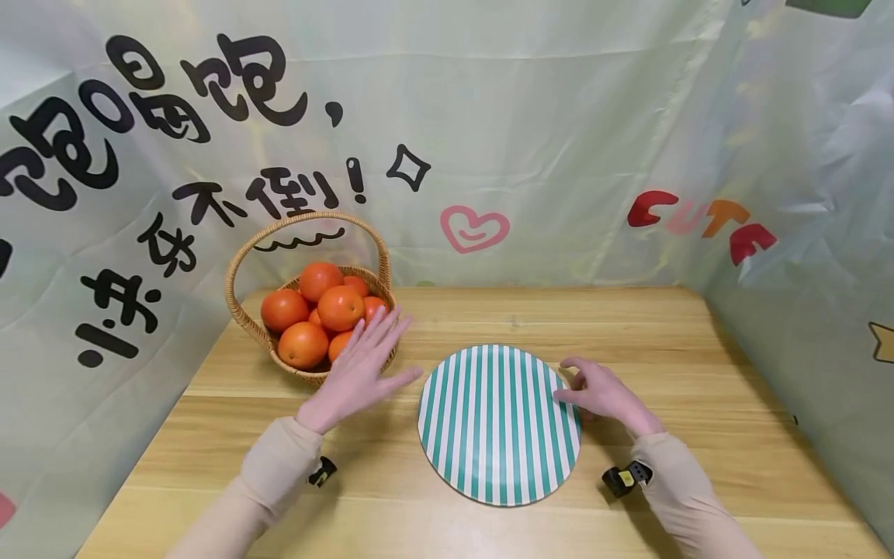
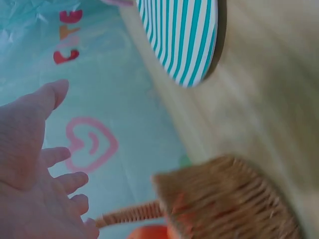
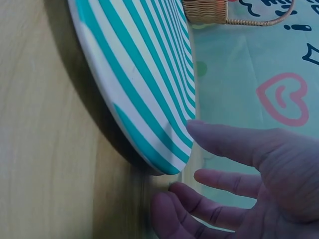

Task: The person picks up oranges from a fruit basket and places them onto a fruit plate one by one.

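Observation:
A round plate (image 1: 499,427) with green and white stripes lies on the wooden table. To its left stands a wicker basket (image 1: 240,318) with a tall handle, full of several oranges (image 1: 303,345). My left hand (image 1: 359,373) hovers at the basket's front right side, fingers spread and holding nothing; it hides part of the fruit and rim. At the plate's right edge is my right hand (image 1: 604,396). Its thumb (image 3: 219,139) reaches the rim, while the loosely bent fingers (image 3: 209,209) stay apart from it beyond the edge. Whether the thumb touches is unclear.
Printed cloth walls (image 1: 559,140) enclose the wooden table (image 1: 663,334) at the back and both sides. A small black camera (image 1: 618,480) hangs at the right wrist, another black device (image 1: 322,471) at the left.

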### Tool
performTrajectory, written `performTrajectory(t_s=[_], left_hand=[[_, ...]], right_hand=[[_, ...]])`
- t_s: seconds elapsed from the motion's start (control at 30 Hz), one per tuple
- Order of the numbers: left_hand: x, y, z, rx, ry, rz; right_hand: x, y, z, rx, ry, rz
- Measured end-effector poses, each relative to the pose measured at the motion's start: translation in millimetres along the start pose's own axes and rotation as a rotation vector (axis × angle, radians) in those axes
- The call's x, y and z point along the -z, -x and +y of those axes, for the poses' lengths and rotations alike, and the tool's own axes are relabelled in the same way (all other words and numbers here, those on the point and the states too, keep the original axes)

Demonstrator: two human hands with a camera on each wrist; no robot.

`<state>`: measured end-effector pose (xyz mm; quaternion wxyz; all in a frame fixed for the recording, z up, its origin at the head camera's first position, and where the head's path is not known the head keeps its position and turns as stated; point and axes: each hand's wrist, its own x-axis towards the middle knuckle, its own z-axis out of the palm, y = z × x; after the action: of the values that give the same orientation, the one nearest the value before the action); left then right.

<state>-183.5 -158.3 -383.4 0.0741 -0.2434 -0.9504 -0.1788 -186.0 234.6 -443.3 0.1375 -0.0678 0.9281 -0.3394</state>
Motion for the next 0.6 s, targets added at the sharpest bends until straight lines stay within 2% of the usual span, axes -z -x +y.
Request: performTrajectory(t_s=[0.23,0.43,0.6], left_hand=[[34.6,-20.5,-25.9,0.041,-0.041,0.023],[57.6,-34.0,-47.2,0.038,-0.081,0.050],[68.8,-41.4,-59.7,0.071,-0.037,0.005]], right_hand=[[-1,0.2,0,-0.022,-0.063,-0.011],[-3,-0.3,-1,-0.039,-0.076,-0.005],[-3,0.5,-2,-0.048,-0.068,-0.005]])
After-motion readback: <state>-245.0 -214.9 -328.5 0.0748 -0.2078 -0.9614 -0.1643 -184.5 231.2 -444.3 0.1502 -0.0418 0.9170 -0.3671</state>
